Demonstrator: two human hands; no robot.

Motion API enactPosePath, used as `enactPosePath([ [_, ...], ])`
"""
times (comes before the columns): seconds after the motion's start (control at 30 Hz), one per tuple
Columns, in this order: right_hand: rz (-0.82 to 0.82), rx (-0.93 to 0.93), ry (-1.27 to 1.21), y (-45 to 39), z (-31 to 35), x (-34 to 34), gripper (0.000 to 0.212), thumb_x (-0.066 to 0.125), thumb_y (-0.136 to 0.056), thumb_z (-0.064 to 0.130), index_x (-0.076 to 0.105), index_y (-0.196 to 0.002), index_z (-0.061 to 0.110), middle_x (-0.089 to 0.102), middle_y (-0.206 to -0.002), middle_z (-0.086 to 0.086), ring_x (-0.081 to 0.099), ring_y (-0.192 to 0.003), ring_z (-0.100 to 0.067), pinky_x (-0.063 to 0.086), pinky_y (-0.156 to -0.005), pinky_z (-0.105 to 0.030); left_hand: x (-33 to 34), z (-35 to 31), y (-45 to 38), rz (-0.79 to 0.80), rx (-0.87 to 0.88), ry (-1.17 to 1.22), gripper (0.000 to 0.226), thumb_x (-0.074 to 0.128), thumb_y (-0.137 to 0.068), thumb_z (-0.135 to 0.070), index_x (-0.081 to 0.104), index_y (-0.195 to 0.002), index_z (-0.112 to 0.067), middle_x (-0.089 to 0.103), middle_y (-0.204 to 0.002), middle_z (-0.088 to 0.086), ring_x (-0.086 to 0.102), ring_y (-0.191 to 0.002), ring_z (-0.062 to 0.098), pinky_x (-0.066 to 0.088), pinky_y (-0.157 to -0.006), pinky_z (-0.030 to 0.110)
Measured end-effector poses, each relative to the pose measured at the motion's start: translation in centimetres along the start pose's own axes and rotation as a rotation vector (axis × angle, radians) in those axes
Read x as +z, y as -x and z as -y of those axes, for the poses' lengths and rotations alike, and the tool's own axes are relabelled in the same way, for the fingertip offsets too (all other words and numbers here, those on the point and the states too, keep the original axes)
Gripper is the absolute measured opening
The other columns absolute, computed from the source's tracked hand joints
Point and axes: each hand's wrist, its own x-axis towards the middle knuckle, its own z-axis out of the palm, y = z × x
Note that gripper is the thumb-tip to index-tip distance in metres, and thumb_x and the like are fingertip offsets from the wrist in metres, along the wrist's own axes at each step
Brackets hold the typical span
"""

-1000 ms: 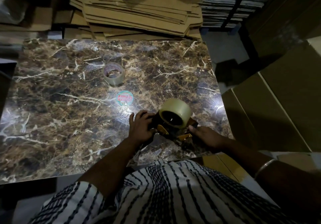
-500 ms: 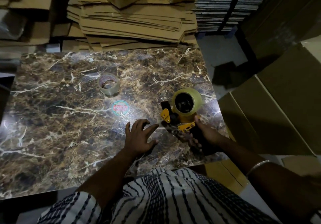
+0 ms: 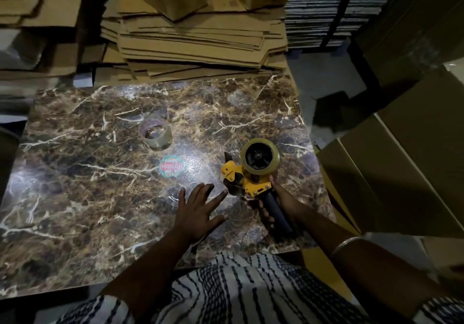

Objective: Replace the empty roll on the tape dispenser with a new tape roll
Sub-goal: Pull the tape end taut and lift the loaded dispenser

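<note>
Holding the tape dispenser (image 3: 247,180) by its handle, the right hand (image 3: 281,204) grips firmly; a full tape roll (image 3: 259,158) is mounted. The left hand (image 3: 198,208) hovers spread above the surface (image 3: 75,185). Threading probably remains; the empty roll (image 3: 155,134) lies apart.

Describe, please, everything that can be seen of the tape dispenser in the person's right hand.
The tape dispenser is a handheld gun type with a yellow frame that looks like painted metal, a dark handle and a dark blade end pointing away from the person. A roll of clear, yellowish tape sits on its black hub, the open side facing the camera. The right hand grips the handle and holds the dispenser above the marble-patterned table, near its right edge. The left hand, fingers spread, lies beside it without touching.
</note>
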Motion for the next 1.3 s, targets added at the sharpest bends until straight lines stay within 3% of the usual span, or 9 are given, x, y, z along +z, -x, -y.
enactPosePath([
  [0.23, -0.091, 0.014, -0.067, -1.4, -0.7, 0.2, 0.082, 0.048, -0.078, 0.081, 0.066, -0.078, 0.001, 0.059, -0.058, -0.013, 0.057, -0.044, -0.026, 0.047, -0.047, -0.03, 0.1, -1.4, 0.5, -0.017, -0.119, -0.004, 0.083, 0.024, -0.09, -0.076, 0.007, -0.157, -0.03, 0.007, -0.166, -0.003, 0.006, -0.153, 0.019, 0.003, -0.119, 0.058],
  [0.37, -0.221, -0.027, -0.013, -2.3, -0.4, 0.6, 0.101, 0.038, -0.084, 0.078, 0.069, -0.109, -0.015, 0.068, -0.084, -0.033, 0.069, -0.075, -0.043, 0.058, -0.07, -0.042, 0.4, -1.9, 0.6, -0.019, -0.191, 0.041, 0.073, 0.019, -0.097, -0.065, 0.003, -0.157, -0.028, -0.003, -0.165, -0.006, 0.0, -0.153, 0.017, 0.0, -0.119, 0.053],
  [0.5, -0.231, -0.037, -0.006, -1.6, -0.3, 1.1, 0.083, 0.02, -0.099, 0.066, 0.066, -0.072, 0.003, 0.06, -0.048, -0.009, 0.058, -0.038, -0.02, 0.049, -0.041, -0.025, 0.5, -0.8, 0.2, 0.054, -0.169, 0.05, 0.064, 0.014, -0.1, -0.057, 0.006, -0.157, -0.029, -0.001, -0.164, -0.007, 0.007, -0.152, 0.018, 0.006, -0.116, 0.053],
  [0.67, -0.446, -0.177, 0.094, -2.5, -0.1, 1.9, 0.072, 0.023, -0.103, 0.058, 0.068, -0.094, 0.003, 0.067, -0.057, -0.003, 0.064, -0.052, -0.017, 0.053, -0.061, -0.031, 0.1, -0.6, 0.0, 0.078, -0.172, 0.156, 0.07, 0.018, -0.095, -0.067, -0.004, -0.155, -0.037, -0.011, -0.163, -0.014, -0.01, -0.151, 0.012, -0.002, -0.119, 0.054],
  [0.77, -0.747, -0.303, 0.457, -2.0, -0.7, 2.4, 0.075, 0.016, -0.095, 0.068, 0.057, -0.068, 0.011, 0.057, -0.061, -0.008, 0.056, -0.061, -0.026, 0.041, -0.066, -0.036, -0.6, -0.4, 0.1, 0.093, -0.152, 0.192, 0.073, 0.023, -0.095, -0.069, -0.001, -0.156, -0.037, -0.01, -0.163, -0.013, -0.011, -0.15, 0.012, -0.002, -0.12, 0.051],
  [0.83, -0.933, -0.445, 0.666, -1.2, -1.3, 2.9, 0.075, 0.013, -0.093, 0.076, 0.051, -0.082, 0.013, 0.056, -0.072, -0.008, 0.06, -0.069, -0.03, 0.04, -0.062, -0.036, -1.1, -0.3, 0.3, 0.062, -0.156, 0.242, 0.072, 0.027, -0.095, -0.064, 0.008, -0.157, -0.031, -0.003, -0.163, -0.012, -0.006, -0.151, 0.015, 0.003, -0.122, 0.051],
  [0.93, -0.966, -0.605, 0.98, -1.0, -1.5, 3.7, 0.072, 0.03, -0.09, 0.073, 0.048, -0.116, 0.008, 0.053, -0.11, -0.012, 0.056, -0.094, -0.03, 0.047, -0.068, -0.037, -1.2, 0.2, 0.8, 0.018, -0.207, 0.243, 0.077, 0.035, -0.095, -0.063, 0.013, -0.157, -0.023, 0.005, -0.163, -0.008, 0.001, -0.152, 0.017, 0.015, -0.122, 0.048],
  [1.03, -0.861, -0.637, 1.237, -1.7, -1.2, 4.2, 0.061, 0.05, -0.087, 0.061, 0.049, -0.121, 0.01, 0.044, -0.128, -0.015, 0.049, -0.108, -0.032, 0.053, -0.075, -0.042, -1.4, 0.7, 1.6, 0.016, -0.292, 0.189, 0.091, 0.036, -0.089, -0.073, 0.012, -0.157, -0.018, 0.005, -0.164, -0.004, 0.003, -0.152, 0.02, 0.019, -0.12, 0.041],
  [1.3, -0.927, -0.586, 1.533, -2.1, -0.8, 5.8, 0.042, 0.074, -0.08, 0.031, 0.063, -0.115, 0.009, 0.057, -0.112, -0.019, 0.058, -0.105, -0.042, 0.053, -0.064, -0.043, -4.0, 1.8, 0.4, 0.046, -0.278, 0.14, 0.097, 0.052, -0.072, -0.08, 0.041, -0.148, -0.02, 0.039, -0.155, -0.001, 0.038, -0.14, 0.024, 0.037, -0.111, 0.041],
])
